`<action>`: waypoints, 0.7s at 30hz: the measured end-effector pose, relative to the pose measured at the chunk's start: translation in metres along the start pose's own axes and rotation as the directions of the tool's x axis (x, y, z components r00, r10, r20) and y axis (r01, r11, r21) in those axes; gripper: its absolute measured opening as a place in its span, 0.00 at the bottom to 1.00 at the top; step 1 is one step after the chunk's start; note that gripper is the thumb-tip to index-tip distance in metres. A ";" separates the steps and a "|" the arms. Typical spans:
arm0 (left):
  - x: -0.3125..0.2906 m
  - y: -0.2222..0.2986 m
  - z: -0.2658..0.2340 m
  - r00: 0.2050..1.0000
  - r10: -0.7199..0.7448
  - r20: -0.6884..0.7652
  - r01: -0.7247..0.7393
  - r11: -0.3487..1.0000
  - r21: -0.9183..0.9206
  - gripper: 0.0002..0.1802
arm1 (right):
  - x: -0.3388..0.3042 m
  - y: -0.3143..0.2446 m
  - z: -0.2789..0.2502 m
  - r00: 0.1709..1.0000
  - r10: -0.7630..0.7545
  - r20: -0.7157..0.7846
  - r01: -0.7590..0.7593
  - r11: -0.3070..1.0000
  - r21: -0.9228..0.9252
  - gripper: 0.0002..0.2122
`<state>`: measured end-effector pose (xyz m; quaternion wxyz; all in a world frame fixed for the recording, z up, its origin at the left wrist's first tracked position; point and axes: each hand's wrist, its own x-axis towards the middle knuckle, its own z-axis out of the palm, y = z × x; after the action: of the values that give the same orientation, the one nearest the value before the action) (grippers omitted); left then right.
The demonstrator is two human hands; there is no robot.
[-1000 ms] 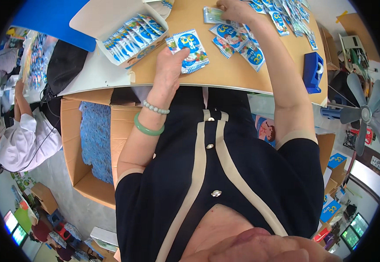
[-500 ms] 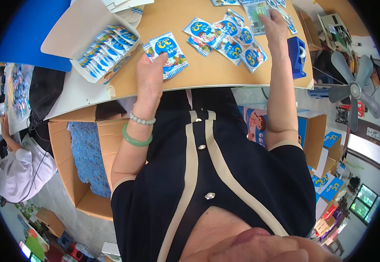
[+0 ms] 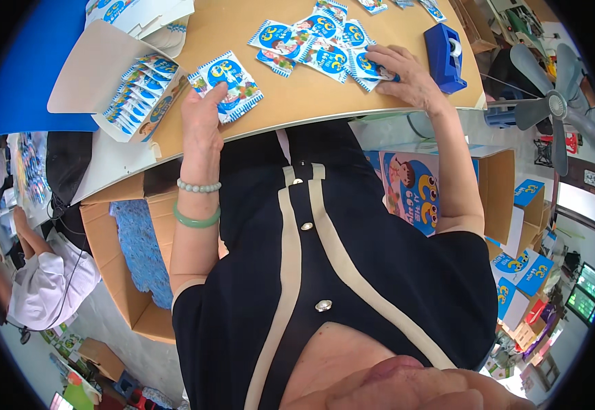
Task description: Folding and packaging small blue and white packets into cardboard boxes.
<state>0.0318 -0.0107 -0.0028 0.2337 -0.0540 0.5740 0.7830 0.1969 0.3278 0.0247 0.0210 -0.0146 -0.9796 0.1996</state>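
My left hand [image 3: 201,116] is closed on a small blue-and-white snack packet [image 3: 244,87], thumb on top. A second packet edge shows behind it, so it may hold more than one. My right hand [image 3: 412,80] reaches over the right end of a loose pile of packets [image 3: 326,58]. Its fingers and thumb are bent around the rightmost snack packet [image 3: 364,66], which still lies against the pile. Left of my left hand stands an open white carton [image 3: 82,75], with a row of upright packets [image 3: 137,96] in it.
A blue tape dispenser [image 3: 439,60] stands right of my right hand. More packets [image 3: 372,5] lie at the table's far edge. Below the table are a cardboard box [image 3: 99,236] with blue material and printed boxes [image 3: 410,191]. A fan [image 3: 533,109] stands right; a person in white [image 3: 48,277] is left.
My right hand has left the clear and green item at the far right and come nearer, onto the pile's right end. My left hand keeps its packet. The view has shifted.
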 end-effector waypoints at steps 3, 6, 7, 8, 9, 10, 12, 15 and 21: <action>-0.003 0.001 0.003 1.000 0.005 -0.029 -0.004 1.000 0.014 0.12 | 0.005 0.006 0.005 0.983 -0.171 -0.065 0.156 0.970 -0.185 0.23; -0.004 0.000 0.003 0.999 0.021 -0.041 -0.020 1.000 0.019 0.12 | 0.000 0.009 0.028 0.935 -0.243 -0.259 0.156 0.936 -0.317 0.21; -0.003 -0.001 0.002 0.999 0.031 -0.038 -0.031 0.999 0.013 0.12 | -0.001 0.006 0.030 0.933 -0.248 -0.263 0.161 0.937 -0.311 0.21; -0.004 -0.002 -0.001 0.998 0.045 -0.043 -0.044 0.999 0.009 0.12 | -0.003 -0.005 0.029 0.957 -0.138 -0.253 0.052 0.946 -0.321 0.19; -0.004 -0.003 -0.003 0.997 0.054 -0.057 -0.053 0.998 0.016 0.12 | -0.005 -0.018 0.027 0.969 -0.027 -0.244 -0.057 0.941 -0.332 0.17; -0.003 -0.006 -0.003 0.996 0.067 -0.055 -0.067 0.998 0.010 0.12 | -0.005 -0.031 0.025 0.969 0.084 -0.235 -0.163 0.925 -0.344 0.16; -0.004 -0.010 -0.002 0.994 0.098 -0.056 -0.098 0.995 -0.001 0.11 | 0.002 -0.061 0.022 0.954 0.114 -0.277 -0.173 0.965 -0.197 0.14; -0.006 -0.014 0.007 0.978 0.205 -0.036 -0.203 0.977 0.060 0.12 | 0.024 -0.110 0.035 0.914 0.156 -0.374 -0.123 0.986 0.109 0.10; -0.001 -0.021 0.006 0.955 0.286 -0.076 -0.230 0.880 0.416 0.14 | 0.099 -0.177 0.103 0.904 -0.012 -0.428 0.035 0.998 0.045 0.12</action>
<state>0.0427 -0.0004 -0.0183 0.0939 0.0192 0.7391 0.6667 0.0899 0.1283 0.0024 0.2381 -0.0458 -0.9457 0.2164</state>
